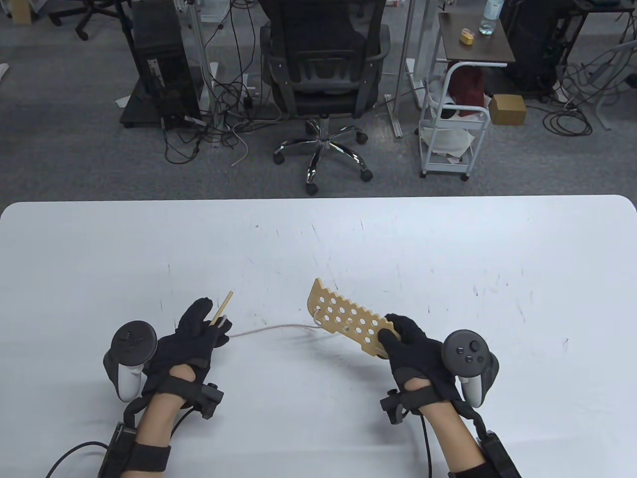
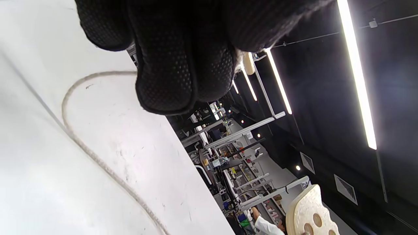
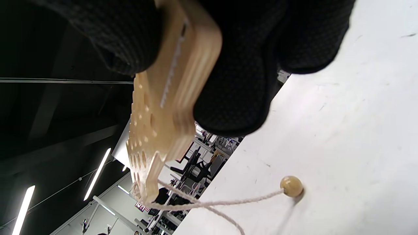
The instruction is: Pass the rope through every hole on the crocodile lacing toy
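Observation:
The wooden crocodile lacing board (image 1: 346, 318) with many round holes is held above the table, tilted, by my right hand (image 1: 405, 338), which grips its near end. A pale rope (image 1: 271, 329) runs from a hole near the board's far end across to my left hand (image 1: 204, 331). That hand pinches the wooden needle stick (image 1: 222, 307) at the rope's end, its tip pointing up and away. In the right wrist view the board (image 3: 163, 107) shows edge-on, rope passes through its far end, and a wooden bead (image 3: 291, 186) on the rope lies on the table. The left wrist view shows the rope (image 2: 94, 153) curving over the table.
The white table (image 1: 448, 259) stretches around both hands. Beyond its far edge stand an office chair (image 1: 323, 84), a computer tower (image 1: 159, 64) with cables, and a white cart (image 1: 455, 124).

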`<state>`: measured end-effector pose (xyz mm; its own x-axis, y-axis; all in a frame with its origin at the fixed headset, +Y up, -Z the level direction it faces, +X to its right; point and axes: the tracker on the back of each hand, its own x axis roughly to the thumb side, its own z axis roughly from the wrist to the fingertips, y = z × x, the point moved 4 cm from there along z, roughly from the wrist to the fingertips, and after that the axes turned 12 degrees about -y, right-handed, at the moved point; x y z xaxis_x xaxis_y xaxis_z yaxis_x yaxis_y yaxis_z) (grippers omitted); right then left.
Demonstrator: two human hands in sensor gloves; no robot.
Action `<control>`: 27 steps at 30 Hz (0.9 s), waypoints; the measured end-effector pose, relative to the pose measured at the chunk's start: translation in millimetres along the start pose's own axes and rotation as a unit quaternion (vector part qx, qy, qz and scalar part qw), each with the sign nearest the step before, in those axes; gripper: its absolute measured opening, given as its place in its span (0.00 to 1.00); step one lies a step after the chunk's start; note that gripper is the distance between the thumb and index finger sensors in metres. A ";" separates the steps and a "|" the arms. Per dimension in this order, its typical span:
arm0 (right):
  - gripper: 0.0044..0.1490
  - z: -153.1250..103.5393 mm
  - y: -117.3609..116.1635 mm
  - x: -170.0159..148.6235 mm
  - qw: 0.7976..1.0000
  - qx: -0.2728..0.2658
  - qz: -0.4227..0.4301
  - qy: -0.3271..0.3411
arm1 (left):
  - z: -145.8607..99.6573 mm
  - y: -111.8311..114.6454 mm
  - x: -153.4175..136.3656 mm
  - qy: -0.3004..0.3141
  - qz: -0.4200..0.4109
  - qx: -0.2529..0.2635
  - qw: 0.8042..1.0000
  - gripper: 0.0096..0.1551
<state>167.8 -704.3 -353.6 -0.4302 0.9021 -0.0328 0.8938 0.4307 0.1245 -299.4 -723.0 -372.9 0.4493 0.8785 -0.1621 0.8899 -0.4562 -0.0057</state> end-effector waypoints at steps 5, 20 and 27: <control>0.30 -2.2 -7.8 3.3 1.000 0.022 0.004 0.012 | 2.6 10.9 -1.4 -0.005 0.007 -0.021 1.000 0.30; 0.30 -6.8 -28.2 3.7 0.994 0.094 0.058 0.008 | 10.2 38.2 -14.0 -0.033 -0.032 -0.083 0.995 0.23; 0.30 -9.5 -35.9 4.8 0.989 0.123 0.079 0.005 | 7.8 47.1 -10.8 -0.029 -0.039 -0.108 0.993 0.23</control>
<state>132.4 -715.7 -348.8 -0.2833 0.9588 -0.0221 0.9531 0.2790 -0.1170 -262.9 -755.1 -379.1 0.3777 0.8980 -0.2258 0.9212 -0.3398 0.1897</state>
